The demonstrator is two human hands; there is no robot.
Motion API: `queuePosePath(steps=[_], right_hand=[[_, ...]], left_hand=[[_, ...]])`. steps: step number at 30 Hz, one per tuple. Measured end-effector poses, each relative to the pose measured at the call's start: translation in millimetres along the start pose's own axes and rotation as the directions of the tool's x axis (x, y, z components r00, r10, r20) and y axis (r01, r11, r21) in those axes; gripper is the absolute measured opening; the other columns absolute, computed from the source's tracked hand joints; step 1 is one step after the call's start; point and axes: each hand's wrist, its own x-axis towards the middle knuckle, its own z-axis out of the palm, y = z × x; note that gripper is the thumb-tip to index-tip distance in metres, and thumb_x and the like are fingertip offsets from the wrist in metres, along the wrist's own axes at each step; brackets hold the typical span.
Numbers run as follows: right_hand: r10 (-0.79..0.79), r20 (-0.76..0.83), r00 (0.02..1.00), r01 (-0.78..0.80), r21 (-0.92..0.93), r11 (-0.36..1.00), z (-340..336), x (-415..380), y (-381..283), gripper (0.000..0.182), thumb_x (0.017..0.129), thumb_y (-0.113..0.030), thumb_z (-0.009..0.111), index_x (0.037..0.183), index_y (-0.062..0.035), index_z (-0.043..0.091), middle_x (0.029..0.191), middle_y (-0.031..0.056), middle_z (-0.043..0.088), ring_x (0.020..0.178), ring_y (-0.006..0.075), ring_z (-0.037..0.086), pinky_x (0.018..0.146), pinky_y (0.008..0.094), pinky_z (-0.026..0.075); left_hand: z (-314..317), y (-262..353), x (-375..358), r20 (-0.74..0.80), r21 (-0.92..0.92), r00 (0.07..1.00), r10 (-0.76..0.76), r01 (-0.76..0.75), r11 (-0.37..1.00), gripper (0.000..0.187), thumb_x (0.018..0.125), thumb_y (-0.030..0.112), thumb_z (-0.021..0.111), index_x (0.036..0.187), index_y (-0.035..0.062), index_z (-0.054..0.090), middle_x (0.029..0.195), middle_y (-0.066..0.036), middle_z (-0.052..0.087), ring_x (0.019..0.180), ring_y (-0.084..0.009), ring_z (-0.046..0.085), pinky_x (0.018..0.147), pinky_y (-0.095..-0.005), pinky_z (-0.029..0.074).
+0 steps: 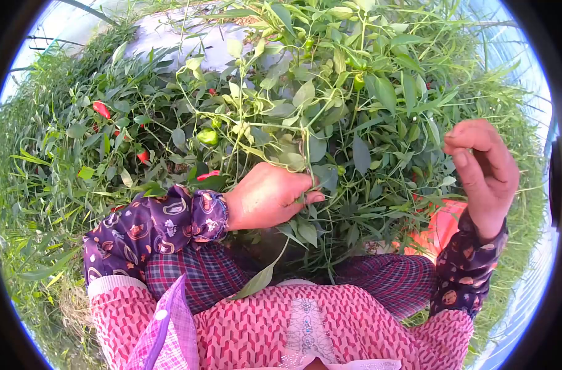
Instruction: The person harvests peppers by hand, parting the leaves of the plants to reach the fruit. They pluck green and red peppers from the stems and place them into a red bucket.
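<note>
My left hand [272,196] is closed around a green stem of a pepper plant [305,139], low in the middle of the view. Close above it hangs a pale green pepper [207,137]. A red pepper [208,176] shows partly behind leaves beside my left wrist. Off to the right, my right hand [485,169] is raised apart from the plants. Its fingers are curled toward the thumb in a loose pinch, with nothing visible in them.
More red peppers [101,110] hang among the leaves at left. An orange-red bag or container [438,231] sits below my right hand, partly hidden by foliage. Pale sheeting [176,37] lies between plants at the back. Grass surrounds the rows.
</note>
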Motion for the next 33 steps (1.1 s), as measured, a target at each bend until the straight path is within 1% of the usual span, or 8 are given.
queuePosePath(steps=[5, 13, 17, 20, 22, 25, 27, 33], right_hand=[[-0.492, 0.279, 0.825, 0.417, 0.287, 0.862, 160.7, 92.5, -17.8, 0.008, 0.082, -0.007, 0.064, 0.088, -0.0019, 0.064, 0.081, 0.0108, 0.062, 0.074, 0.0269, 0.062, 0.069, 0.0339, 0.05], [-0.262, 0.674, 0.691, 0.533, -0.231, 0.814, 288.1, 103.8, -3.4, 0.012, 0.075, -0.009, 0.059, 0.077, -0.003, 0.07, 0.073, 0.0128, 0.068, 0.071, 0.0305, 0.069, 0.062, 0.0413, 0.054], [-0.114, 0.645, 0.756, 0.239, -0.109, 0.965, 271.7, 99.8, 18.7, 0.035, 0.073, -0.016, 0.066, 0.105, -0.0061, 0.053, 0.098, 0.0167, 0.063, 0.091, 0.034, 0.063, 0.076, 0.0438, 0.05], [0.015, 0.444, 0.896, -0.056, 0.08, 0.995, 265.8, 82.7, 45.2, 0.037, 0.072, -0.011, 0.069, 0.106, -0.0044, 0.056, 0.095, 0.0135, 0.064, 0.084, 0.0287, 0.064, 0.073, 0.04, 0.05], [0.216, 0.481, 0.85, -0.462, 0.483, 0.743, 254.6, 69.2, 62.4, 0.033, 0.075, -0.001, 0.069, 0.105, -0.003, 0.055, 0.09, 0.0037, 0.061, 0.081, 0.011, 0.06, 0.069, 0.0283, 0.049], [0.279, 0.407, 0.87, -0.493, 0.742, 0.455, 232.5, 52.5, 69.6, 0.029, 0.077, 0.002, 0.07, 0.101, -0.0038, 0.054, 0.09, -0.0016, 0.056, 0.08, 0.0049, 0.054, 0.069, 0.021, 0.046], [0.197, 0.362, 0.911, -0.402, 0.67, 0.624, 220.6, 40.0, 82.9, 0.025, 0.078, 0.004, 0.068, 0.098, -0.0045, 0.055, 0.094, -0.0004, 0.058, 0.081, 0.0049, 0.055, 0.071, 0.0215, 0.047], [0.256, 0.582, 0.772, -0.635, 0.714, 0.293, 194.4, 38.1, 82.4, 0.023, 0.07, 0.005, 0.058, 0.089, -0.0061, 0.053, 0.092, 0.0014, 0.057, 0.08, 0.0078, 0.053, 0.068, 0.0215, 0.043]], left_hand=[[21.8, -11.2, 4.1, -0.116, 0.016, 0.983, 0.143, -0.142, 0.99, 0.025, 0.089, 0.027, 0.061, 0.081, 0.0038, 0.058, 0.065, -0.018, 0.058, 0.065, -0.0391, 0.06, 0.06, -0.048, 0.048], [38.8, -9.1, 7.6, -0.328, -0.247, 0.935, 0.134, -0.222, 0.943, 0.05, 0.081, 0.012, 0.064, 0.129, 0.008, 0.049, 0.129, -0.019, 0.05, 0.114, -0.0376, 0.053, 0.096, -0.0422, 0.047], [18.8, -2.9, 7.7, -0.293, -0.112, 0.929, 0.225, -0.267, 0.957, 0.044, 0.078, 0.02, 0.068, 0.118, 0.0051, 0.056, 0.124, -0.02, 0.054, 0.109, -0.0341, 0.057, 0.09, -0.0431, 0.05], [-33.0, 27.6, 10.5, 0.473, 0.271, 0.861, -0.184, 0.056, 0.961, 0.037, 0.075, 0.029, 0.071, 0.101, 0.005, 0.06, 0.118, -0.02, 0.057, 0.11, -0.0282, 0.058, 0.086, -0.0432, 0.048], [-47.1, 26.9, -7.7, 0.206, 0.295, 0.972, -0.117, 0.053, 0.954, 0.041, 0.076, 0.031, 0.072, 0.104, 0.0048, 0.058, 0.12, -0.019, 0.054, 0.113, -0.0314, 0.053, 0.091, -0.0447, 0.045], [-43.6, 8.5, -27.3, -0.341, 0.134, 0.928, -0.153, 0.209, 0.969, 0.065, 0.071, 0.039, 0.078, 0.117, 0.0026, 0.051, 0.125, -0.019, 0.049, 0.121, -0.0388, 0.044, 0.103, -0.0483, 0.036], [-21.3, -5.4, -30.9, -0.334, 0.114, 0.879, -0.339, 0.395, 0.912, 0.082, 0.072, 0.043, 0.078, 0.13, -0.002, 0.042, 0.138, -0.026, 0.041, 0.126, -0.0421, 0.042, 0.108, -0.0465, 0.033], [-8.9, -2.0, -17.2, -0.238, 0.216, 0.93, -0.279, 0.331, 0.919, 0.068, 0.074, 0.026, 0.074, 0.129, 0.001, 0.044, 0.134, -0.026, 0.047, 0.117, -0.0421, 0.051, 0.102, -0.0488, 0.04]])
